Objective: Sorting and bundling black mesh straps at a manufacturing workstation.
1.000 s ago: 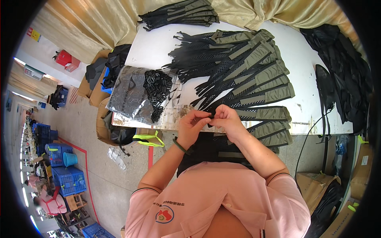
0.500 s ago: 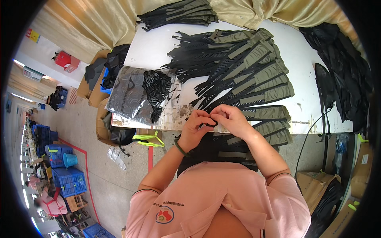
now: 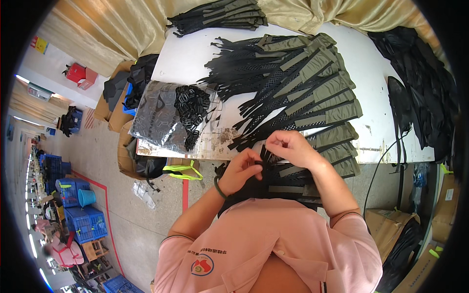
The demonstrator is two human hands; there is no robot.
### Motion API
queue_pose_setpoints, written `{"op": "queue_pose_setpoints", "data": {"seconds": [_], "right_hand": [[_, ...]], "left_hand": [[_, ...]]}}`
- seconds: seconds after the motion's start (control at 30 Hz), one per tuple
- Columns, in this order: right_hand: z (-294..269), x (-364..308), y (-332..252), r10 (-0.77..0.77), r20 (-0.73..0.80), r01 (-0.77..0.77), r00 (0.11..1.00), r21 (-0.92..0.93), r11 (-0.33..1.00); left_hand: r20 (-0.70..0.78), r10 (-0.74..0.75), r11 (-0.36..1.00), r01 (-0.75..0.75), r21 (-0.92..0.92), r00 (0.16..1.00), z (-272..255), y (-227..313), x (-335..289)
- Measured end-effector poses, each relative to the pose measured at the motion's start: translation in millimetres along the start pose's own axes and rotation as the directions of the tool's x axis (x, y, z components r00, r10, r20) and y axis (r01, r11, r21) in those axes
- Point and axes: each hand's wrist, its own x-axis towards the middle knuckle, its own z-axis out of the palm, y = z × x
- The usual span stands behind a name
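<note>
Just off the table's near edge, my left hand (image 3: 241, 172) is closed, with a small black piece (image 3: 259, 163) between its thumb and fingers; it is too small to tell whether this is a buckle or a strap end. My right hand (image 3: 292, 148) sits slightly farther out and to the right, fingers pinched at a thin black webbing strap (image 3: 264, 154). Under and beyond the hands, several black mesh straps with olive fabric ends (image 3: 338, 103) lie fanned across the table. A loose pile of black plastic buckles (image 3: 191, 108) rests on a clear plastic bag (image 3: 155, 117) at the left.
The white table (image 3: 188, 51) has a worn near edge. Another strap bundle (image 3: 220, 15) lies at its far side, and black bags (image 3: 415, 83) heap at the right. Open cartons (image 3: 122, 110) stand left of the table; blue crates (image 3: 85, 222) and a person in pink (image 3: 66, 251) are farther left.
My hands have drawn apart. The left moved down toward my body, the right stayed higher and shifted slightly right, and the black webbing now shows between them.
</note>
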Motion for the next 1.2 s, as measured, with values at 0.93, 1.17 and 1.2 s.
{"op": "queue_pose_setpoints", "data": {"seconds": [0.93, 1.17, 1.2], "right_hand": [[-109, -26, 12, -0.165, 0.01, 0.132, 0.986, -0.646, 0.752], [-63, -8, 52, -0.261, 0.004, 0.14, 0.965, -0.851, 0.506], [-43, 2, 49, -0.386, 0.037, 0.298, 0.922, -0.706, 0.643]], "left_hand": [[-0.229, -0.024, 0.807, -0.116, -0.579, 0.973, -22, -59, 45], [-0.403, 0.04, 0.993, -0.08, -0.085, 0.914, -26, -26, 31], [-0.407, 0.064, 0.994, -0.093, -0.051, 0.911, -26, -25, 30]]}}
